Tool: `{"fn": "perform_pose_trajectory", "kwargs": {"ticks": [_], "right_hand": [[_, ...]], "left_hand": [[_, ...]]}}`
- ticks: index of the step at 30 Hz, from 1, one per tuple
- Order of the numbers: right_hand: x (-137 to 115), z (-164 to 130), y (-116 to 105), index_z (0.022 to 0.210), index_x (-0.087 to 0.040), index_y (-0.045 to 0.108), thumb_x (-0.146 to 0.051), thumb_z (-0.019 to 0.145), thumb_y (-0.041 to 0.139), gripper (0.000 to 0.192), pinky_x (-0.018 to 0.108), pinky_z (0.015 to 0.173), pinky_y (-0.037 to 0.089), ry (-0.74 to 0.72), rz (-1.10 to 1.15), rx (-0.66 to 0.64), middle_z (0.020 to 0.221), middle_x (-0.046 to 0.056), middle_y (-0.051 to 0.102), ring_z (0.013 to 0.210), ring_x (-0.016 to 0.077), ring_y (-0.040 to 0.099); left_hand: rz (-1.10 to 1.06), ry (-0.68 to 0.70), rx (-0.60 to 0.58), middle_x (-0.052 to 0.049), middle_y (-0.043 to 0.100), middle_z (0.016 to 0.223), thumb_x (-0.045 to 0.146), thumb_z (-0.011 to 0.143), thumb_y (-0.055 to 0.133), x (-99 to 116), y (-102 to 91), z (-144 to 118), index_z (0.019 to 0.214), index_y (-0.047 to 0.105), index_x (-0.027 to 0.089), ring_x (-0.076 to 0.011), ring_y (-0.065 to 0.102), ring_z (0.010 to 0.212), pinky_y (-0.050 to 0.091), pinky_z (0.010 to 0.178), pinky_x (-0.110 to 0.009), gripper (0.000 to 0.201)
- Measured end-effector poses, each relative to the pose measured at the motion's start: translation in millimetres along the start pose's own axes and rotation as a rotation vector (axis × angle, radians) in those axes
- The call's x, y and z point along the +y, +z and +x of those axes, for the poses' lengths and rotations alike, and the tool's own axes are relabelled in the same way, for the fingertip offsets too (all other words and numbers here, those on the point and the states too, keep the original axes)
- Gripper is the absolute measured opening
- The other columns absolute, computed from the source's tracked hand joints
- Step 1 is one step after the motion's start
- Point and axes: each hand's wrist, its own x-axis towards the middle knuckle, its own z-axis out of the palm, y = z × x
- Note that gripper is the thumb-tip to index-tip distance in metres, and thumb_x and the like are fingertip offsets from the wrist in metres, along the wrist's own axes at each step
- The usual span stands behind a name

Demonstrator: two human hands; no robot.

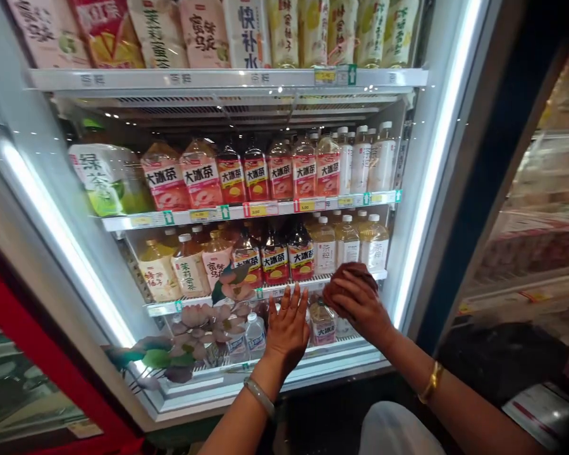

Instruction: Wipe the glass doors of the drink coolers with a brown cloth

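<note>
A glass-fronted drinks fridge fills most of the head view, with bottled drinks on several shelves. My left hand [288, 325] lies flat near the lower shelf, fingers stretched out and holding nothing; it seems to rest on the glass door. To its right, my right hand [363, 309] is closed over a crumpled brown cloth [344, 284], pressed up against the front at the height of the third shelf edge [277, 291]. Behind the cloth stand clear-labelled tea bottles [348, 237], partly covered. A grey bangle circles my left wrist, a gold bracelet my right.
Flower decorations [203, 316] show across the lower left of the glass. Bright light strips [436, 158] run down both sides of the fridge. A red frame [52, 354] belongs to a neighbouring unit at left. Blurred shelves [535, 215] stand at right. My knee [393, 433] is below.
</note>
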Motion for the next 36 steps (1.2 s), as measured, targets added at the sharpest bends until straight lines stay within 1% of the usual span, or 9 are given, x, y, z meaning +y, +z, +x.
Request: {"fn": "perform_pose_trajectory", "kwargs": {"ticks": [5,10,13,17,21,24,28,32,36], "right_hand": [[-5,25,13,0.117,-0.025,0.074,-0.021,0.096,0.065,0.023,0.050,0.118,0.052,0.018,0.030,-0.004,0.141,0.009,0.068,0.151,0.0263,0.047],[0,-30,6,0.119,-0.029,0.074,-0.021,0.098,0.061,0.026,0.043,0.119,0.053,-0.065,0.013,-0.065,0.135,0.003,0.073,0.142,0.0213,0.058],[32,-58,-10,0.116,-0.035,0.075,-0.024,0.092,0.068,0.027,0.051,0.111,0.059,0.044,-0.011,-0.048,0.139,0.006,0.071,0.140,0.0322,0.059],[64,-35,-12,0.113,-0.035,0.074,-0.028,0.087,0.072,0.026,0.073,0.117,0.046,0.220,0.013,0.140,0.148,0.009,0.063,0.145,0.0455,0.051],[41,-15,3,0.119,-0.038,0.073,-0.023,0.086,0.074,0.036,0.069,0.117,0.048,0.203,0.050,0.111,0.146,0.007,0.064,0.145,0.0434,0.051],[23,-44,13,0.126,-0.038,0.070,-0.021,0.089,0.073,0.041,0.062,0.119,0.049,0.081,0.058,-0.017,0.144,0.005,0.067,0.143,0.0376,0.056],[41,-81,4,0.119,-0.030,0.071,-0.021,0.092,0.072,0.029,0.059,0.118,0.049,0.074,0.023,-0.024,0.141,0.006,0.067,0.144,0.0357,0.054],[61,-41,-18,0.105,-0.024,0.072,-0.019,0.091,0.071,0.015,0.066,0.118,0.045,0.242,-0.028,0.096,0.138,0.010,0.064,0.148,0.0388,0.048],[39,8,-13,0.113,-0.025,0.070,-0.018,0.092,0.066,0.022,0.064,0.117,0.048,0.245,-0.003,0.116,0.142,0.011,0.063,0.151,0.0379,0.044]], "left_hand": [[-0.007,-0.018,0.077,-0.013,0.034,0.168,0.023,0.090,0.057,17,12.4,14,0.169,0.011,0.015,-0.0241,0.006,0.164,-0.009,0.134,-0.051,0.092],[0.037,-0.043,0.106,-0.014,0.031,0.169,0.024,0.090,0.057,31,15.9,19,0.168,0.013,0.013,-0.0256,0.002,0.164,-0.008,0.134,-0.053,0.090],[0.072,-0.022,0.094,-0.013,0.033,0.168,0.028,0.091,0.056,38,14.8,18,0.168,0.018,0.011,-0.0276,0.005,0.164,-0.008,0.135,-0.054,0.088],[0.144,-0.005,0.065,-0.012,0.034,0.167,0.032,0.092,0.054,43,14.0,19,0.166,0.028,0.012,-0.0290,0.010,0.164,-0.009,0.135,-0.055,0.080],[0.184,-0.018,0.052,-0.013,0.031,0.168,0.031,0.093,0.054,48,11.5,23,0.165,0.031,0.012,-0.0309,0.011,0.163,-0.008,0.135,-0.058,0.077],[0.181,-0.007,0.080,-0.013,0.028,0.170,0.030,0.093,0.054,52,11.6,27,0.164,0.032,0.011,-0.0315,0.011,0.164,-0.006,0.135,-0.058,0.077],[0.160,-0.003,0.119,-0.011,0.026,0.171,0.025,0.090,0.055,56,15.8,31,0.165,0.029,0.010,-0.0299,0.011,0.164,-0.001,0.135,-0.058,0.080],[0.108,-0.042,0.108,-0.010,0.028,0.170,0.020,0.087,0.055,61,21.1,35,0.166,0.026,0.013,-0.0268,0.012,0.164,-0.001,0.135,-0.058,0.084],[0.087,-0.068,0.151,-0.013,0.032,0.168,0.020,0.088,0.056,67,27.8,41,0.165,0.029,0.014,-0.0270,0.012,0.164,-0.001,0.134,-0.061,0.082]]}}
